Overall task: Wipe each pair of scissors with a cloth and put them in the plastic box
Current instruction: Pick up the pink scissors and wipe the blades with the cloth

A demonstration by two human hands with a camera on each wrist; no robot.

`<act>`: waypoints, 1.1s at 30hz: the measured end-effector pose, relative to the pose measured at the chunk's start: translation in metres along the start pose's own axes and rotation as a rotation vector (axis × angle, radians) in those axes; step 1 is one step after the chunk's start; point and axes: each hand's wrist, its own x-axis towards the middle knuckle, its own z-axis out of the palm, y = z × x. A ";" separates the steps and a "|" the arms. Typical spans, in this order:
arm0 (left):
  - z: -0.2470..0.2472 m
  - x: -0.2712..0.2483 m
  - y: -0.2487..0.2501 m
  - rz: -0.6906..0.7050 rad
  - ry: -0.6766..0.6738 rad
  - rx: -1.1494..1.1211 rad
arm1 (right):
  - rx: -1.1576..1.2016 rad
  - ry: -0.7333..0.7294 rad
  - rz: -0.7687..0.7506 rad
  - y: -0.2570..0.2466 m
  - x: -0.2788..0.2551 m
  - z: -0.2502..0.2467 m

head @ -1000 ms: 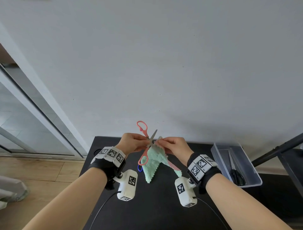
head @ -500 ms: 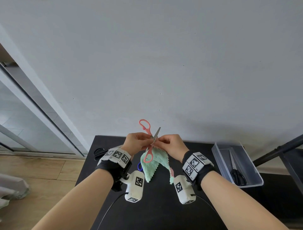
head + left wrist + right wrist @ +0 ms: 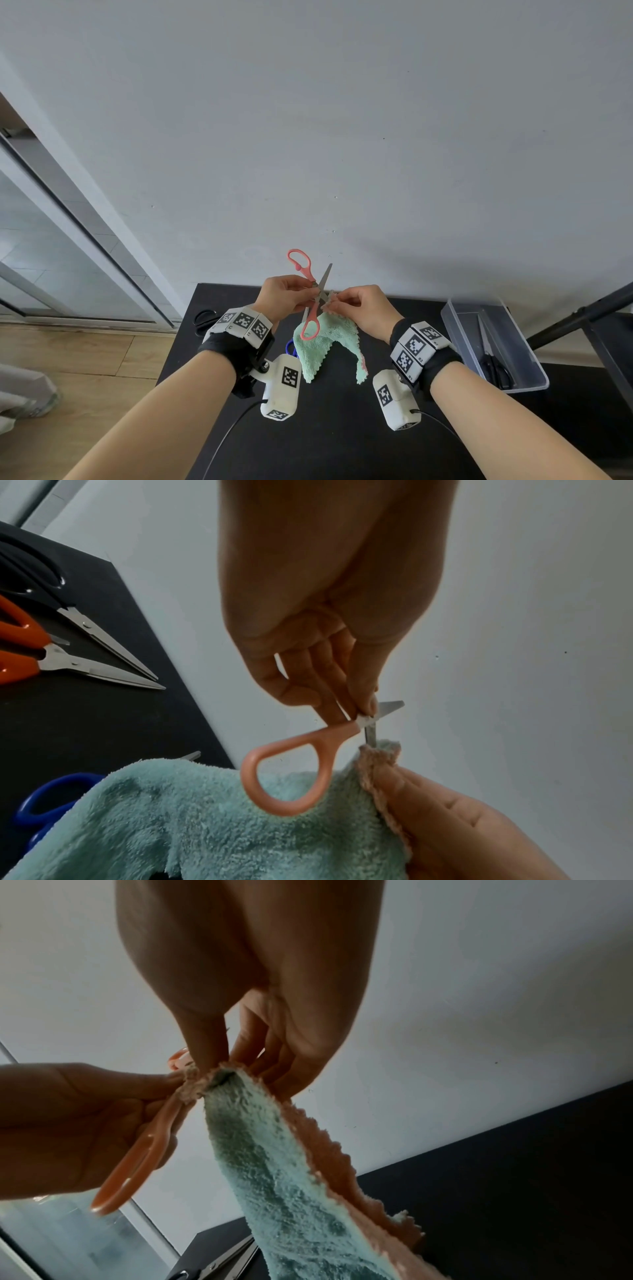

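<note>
Since a second ago both hands have risen a little and drawn closer, and the pink scissors (image 3: 310, 294) stand more upright, blades spread wider.

The grey wall fills the far side, with open air above and around the hands. The black table (image 3: 342, 445) runs from the wall toward the person; its left edge drops to wood floor, and bare top lies between the forearms. The box (image 3: 534, 383), clear plastic, sits at the table's right side, well apart from the hands, with black scissors (image 3: 493, 363) lying inside it. A black frame crosses just beyond the box at far right.

The cloth (image 3: 325, 346), mint with a pink back, hangs from the right hand down toward the table. At the table's left, the left wrist view shows black-handled scissors (image 3: 85, 626) and orange scissors (image 3: 68, 664) lying side by side, tips pointing to the wall edge; blue scissors (image 3: 51, 799) lie partly under the cloth.

The wrist bands carry black-and-white square markers; small lettering beside them is too fine to read with certainty.

The left hand (image 3: 284, 298) pinches the pink scissors at the pivot, thumb and fingertips pressed together, one loop up, one loop hanging over the cloth. The right hand (image 3: 359, 308) pinches a fold of cloth round one blade, thumb against fingers (image 3: 209, 1042), the other fingers loosely curled.
</note>
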 end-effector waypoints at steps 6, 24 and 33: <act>-0.008 0.000 0.004 -0.007 0.090 -0.149 | -0.013 -0.003 0.032 0.008 -0.004 -0.006; -0.002 -0.006 -0.001 -0.093 -0.029 -0.444 | 0.971 0.207 0.186 0.001 0.000 0.023; -0.001 -0.007 -0.009 -0.101 -0.041 -0.467 | 0.840 0.170 0.194 -0.001 0.005 0.028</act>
